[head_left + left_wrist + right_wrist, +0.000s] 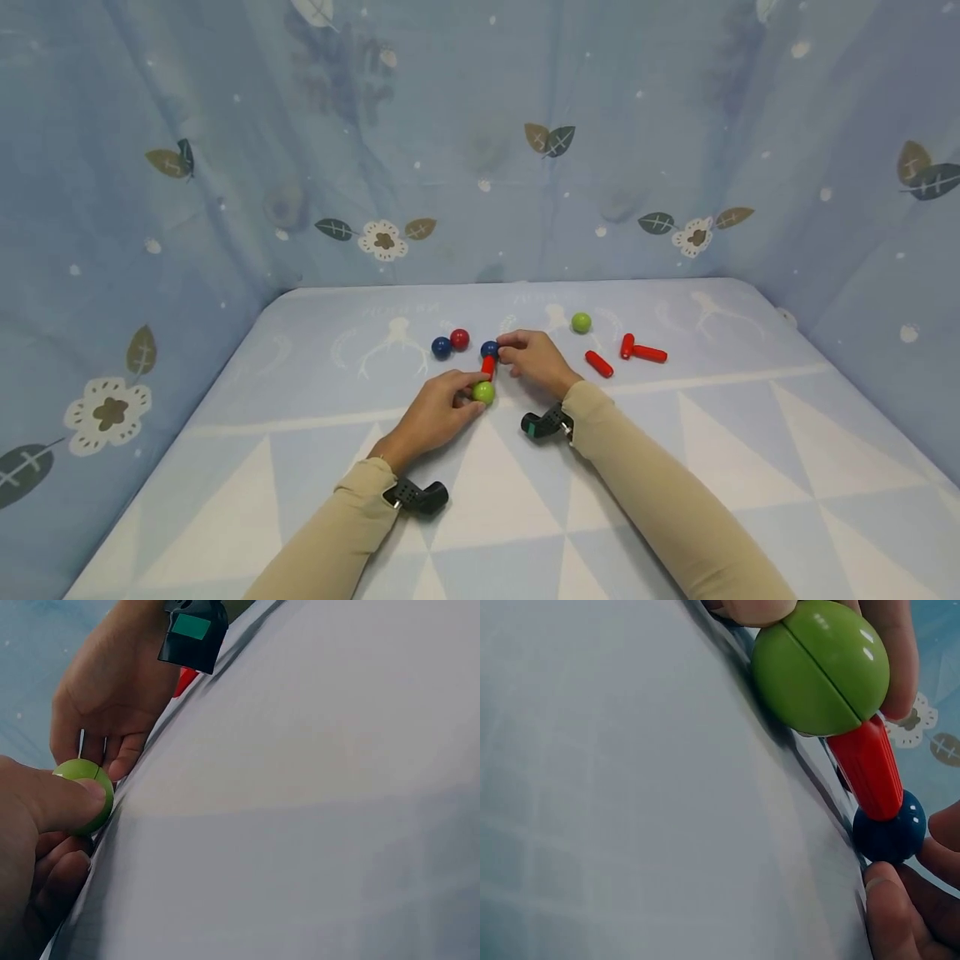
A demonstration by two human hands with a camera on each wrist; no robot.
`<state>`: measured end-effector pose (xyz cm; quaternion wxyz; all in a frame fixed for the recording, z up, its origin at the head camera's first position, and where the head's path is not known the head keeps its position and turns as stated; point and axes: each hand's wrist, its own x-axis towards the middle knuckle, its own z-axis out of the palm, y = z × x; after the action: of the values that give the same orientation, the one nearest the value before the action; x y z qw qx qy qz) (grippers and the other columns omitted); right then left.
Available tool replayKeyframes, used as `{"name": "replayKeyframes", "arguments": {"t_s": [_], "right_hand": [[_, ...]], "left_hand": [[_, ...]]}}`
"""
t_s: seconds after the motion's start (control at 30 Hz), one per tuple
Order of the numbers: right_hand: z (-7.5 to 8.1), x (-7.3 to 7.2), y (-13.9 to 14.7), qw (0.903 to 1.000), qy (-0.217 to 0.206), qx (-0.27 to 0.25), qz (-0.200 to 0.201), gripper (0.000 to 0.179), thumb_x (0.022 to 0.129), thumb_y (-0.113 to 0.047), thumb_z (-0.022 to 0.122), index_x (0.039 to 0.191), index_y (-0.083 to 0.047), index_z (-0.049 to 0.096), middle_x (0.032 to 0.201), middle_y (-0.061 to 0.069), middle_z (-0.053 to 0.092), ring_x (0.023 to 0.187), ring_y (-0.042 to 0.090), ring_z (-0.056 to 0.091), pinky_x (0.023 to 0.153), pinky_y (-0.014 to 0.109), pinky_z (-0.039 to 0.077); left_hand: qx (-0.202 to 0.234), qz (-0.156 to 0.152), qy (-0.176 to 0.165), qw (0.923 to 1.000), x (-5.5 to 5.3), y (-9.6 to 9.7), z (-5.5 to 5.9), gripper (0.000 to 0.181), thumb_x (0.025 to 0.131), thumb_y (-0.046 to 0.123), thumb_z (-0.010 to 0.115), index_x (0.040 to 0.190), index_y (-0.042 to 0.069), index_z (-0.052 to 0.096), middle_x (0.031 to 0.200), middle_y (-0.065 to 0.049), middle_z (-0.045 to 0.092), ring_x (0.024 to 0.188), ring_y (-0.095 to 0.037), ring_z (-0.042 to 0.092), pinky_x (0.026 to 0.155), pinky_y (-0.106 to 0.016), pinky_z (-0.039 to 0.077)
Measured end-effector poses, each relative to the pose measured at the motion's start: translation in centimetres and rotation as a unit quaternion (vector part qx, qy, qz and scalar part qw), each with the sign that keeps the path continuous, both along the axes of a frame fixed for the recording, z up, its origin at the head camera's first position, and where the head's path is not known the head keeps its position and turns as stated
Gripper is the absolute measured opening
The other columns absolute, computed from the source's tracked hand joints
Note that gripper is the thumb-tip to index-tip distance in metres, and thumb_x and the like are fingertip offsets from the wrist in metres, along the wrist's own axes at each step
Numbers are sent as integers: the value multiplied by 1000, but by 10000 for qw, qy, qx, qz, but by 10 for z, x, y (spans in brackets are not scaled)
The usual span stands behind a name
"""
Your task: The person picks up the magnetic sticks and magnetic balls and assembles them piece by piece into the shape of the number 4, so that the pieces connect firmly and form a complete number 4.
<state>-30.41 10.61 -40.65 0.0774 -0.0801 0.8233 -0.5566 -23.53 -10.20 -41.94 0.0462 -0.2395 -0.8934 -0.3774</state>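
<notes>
A red stick (488, 367) links a green ball (483, 392) at its near end with a blue ball (489, 349) at its far end. My left hand (438, 408) pinches the green ball, its thumb and fingers on opposite sides, as the left wrist view confirms. At the far end, my right hand (536, 358) holds the blue ball between thumb and fingertips. Seen from the right wrist, the red stick (870, 769) touches both balls; how deep it sits in them is hidden.
Left of the joined pieces, a second blue ball (442, 347) lies beside a dark red ball (460, 339). Another green ball (581, 322) is farther back. To the right lie three loose red sticks (599, 364) on the patterned cloth (315, 500). A patterned curtain (480, 167) hangs behind.
</notes>
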Motion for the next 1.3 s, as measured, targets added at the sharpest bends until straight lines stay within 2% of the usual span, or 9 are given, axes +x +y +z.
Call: {"name": "replayKeyframes", "arguments": {"t_s": [0.27,0.47,0.83,1.07,1.3], "right_hand": [[-3,2,-4,9999,88,-21,-139,30,97,-10,61,127,-4,65,115,10,70,91,20,68,78,30,55],[-2,5,-4,9998,125,-157,-50,30,96,-8,62,125,-2,65,117,11,68,97,21,68,79,32,56],[4,14,2,9982,132,-580,-60,35,96,-9,63,129,1,62,117,14,66,99,23,67,81,32,57],[18,25,24,9939,334,-1048,108,39,100,-12,60,134,6,56,124,23,63,105,28,67,84,37,57],[28,40,59,9949,331,-953,-12,39,99,-18,63,131,4,58,124,20,63,107,28,66,85,36,56]], "left_hand": [[10,21,-14,10000,0,-1,-4,43,89,11,77,131,12,67,103,3,66,83,-8,58,74,-27,50],[-2,18,-60,10000,2,-1,-3,41,90,12,76,130,11,67,104,3,65,82,-10,57,74,-28,50],[-16,35,-108,9999,2,-1,-2,41,90,13,75,130,11,67,105,3,65,84,-10,58,76,-28,50],[-19,-42,5,10000,1,-2,-2,38,92,14,73,130,13,68,102,3,65,84,-10,58,74,-28,50],[-33,-40,-61,10000,2,-1,-2,38,93,16,73,131,14,67,102,4,63,83,-10,56,73,-28,48]]}}
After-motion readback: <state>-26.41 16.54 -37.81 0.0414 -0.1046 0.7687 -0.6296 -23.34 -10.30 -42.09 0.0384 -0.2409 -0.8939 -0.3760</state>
